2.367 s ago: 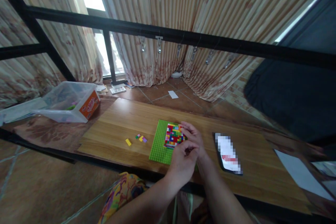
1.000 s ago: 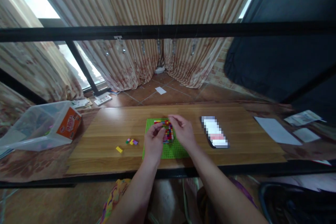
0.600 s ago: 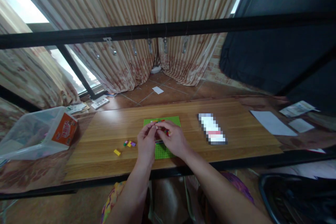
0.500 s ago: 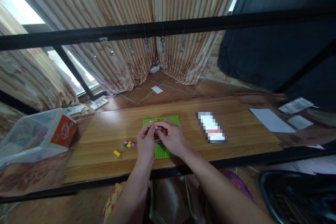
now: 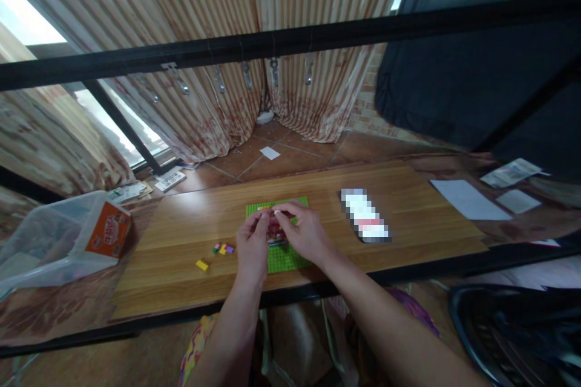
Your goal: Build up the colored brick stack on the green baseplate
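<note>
Apparently right hand (image 5: 305,231) pinches white piece (image 5: 276,212) over brick build (image 5: 277,240); left hand (image 5: 252,243): grip unclear.

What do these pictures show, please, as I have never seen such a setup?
No machine here: every picture comes from a camera worn on a person's head, looking down at their two bare hands. The left hand and right hand meet over a build of coloured bricks on a green baseplate. Anything between their fingertips is too small to identify. On the wooden board, loose bricks lie left of the baseplate and a phone to its right; a clear plastic bin stands further left.
</note>
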Available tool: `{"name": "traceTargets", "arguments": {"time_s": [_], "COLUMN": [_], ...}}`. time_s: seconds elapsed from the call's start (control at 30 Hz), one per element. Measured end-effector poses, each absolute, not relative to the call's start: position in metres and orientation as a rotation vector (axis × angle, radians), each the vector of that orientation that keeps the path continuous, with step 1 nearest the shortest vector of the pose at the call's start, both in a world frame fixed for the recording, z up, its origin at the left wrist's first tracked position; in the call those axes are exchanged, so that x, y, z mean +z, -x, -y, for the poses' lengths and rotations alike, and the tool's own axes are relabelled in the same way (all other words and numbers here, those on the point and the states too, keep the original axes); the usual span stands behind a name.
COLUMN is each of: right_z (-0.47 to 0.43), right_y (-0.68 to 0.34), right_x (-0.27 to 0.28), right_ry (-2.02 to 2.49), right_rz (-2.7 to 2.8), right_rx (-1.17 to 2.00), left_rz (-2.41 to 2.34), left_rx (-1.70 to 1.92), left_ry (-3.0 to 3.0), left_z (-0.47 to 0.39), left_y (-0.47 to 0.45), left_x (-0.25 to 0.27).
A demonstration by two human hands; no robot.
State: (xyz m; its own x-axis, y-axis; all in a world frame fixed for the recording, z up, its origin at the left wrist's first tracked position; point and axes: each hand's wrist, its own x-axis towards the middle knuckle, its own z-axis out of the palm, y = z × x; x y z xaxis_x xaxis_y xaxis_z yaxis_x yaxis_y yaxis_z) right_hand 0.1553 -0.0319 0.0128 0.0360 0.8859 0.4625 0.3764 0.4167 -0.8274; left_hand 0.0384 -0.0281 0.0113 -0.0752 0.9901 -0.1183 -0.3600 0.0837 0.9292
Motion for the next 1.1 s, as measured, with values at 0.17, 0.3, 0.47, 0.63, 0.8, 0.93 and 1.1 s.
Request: {"name": "traceTargets", "arguments": {"time_s": [0.17,0.3,0.47,0.63,0.8,0.93,1.1], "right_z": [0.020,0.012,0.008,0.002,-0.002,-0.001,-0.002], "right_y": [-0.172,-0.185,-0.186,-0.179,-0.178,-0.178,-0.177], "right_x": [0.004,-0.004,-0.006,-0.010,-0.014,-0.016,-0.016], "right_ry": [1.230,1.358,1.468,1.488,1.518,1.550,1.515], "right_rz": [1.337,1.319,1.427,1.538,1.537,1.568,1.705], "right_rx": [0.628,0.630,0.556,0.535,0.563,0.498,0.337], "left_rz": [-1.131,-1.260,-1.344,-1.305,-1.358,-1.370,-1.299], "left_rx": [1.401,1.531,1.591,1.472,1.407,1.379,1.359], "left_ry": [-0.825,-0.763,-0.624,-0.613,-0.663,-0.709,-0.769], "left_z": [0.025,0.018,0.010,0.008,0.007,0.009,0.009], "left_y": [-0.030,-0.020,-0.015,-0.021,-0.022,-0.023,-0.026], "left_x": [0.011,0.006,-0.001,-0.006,-0.009,-0.011,-0.020]}}
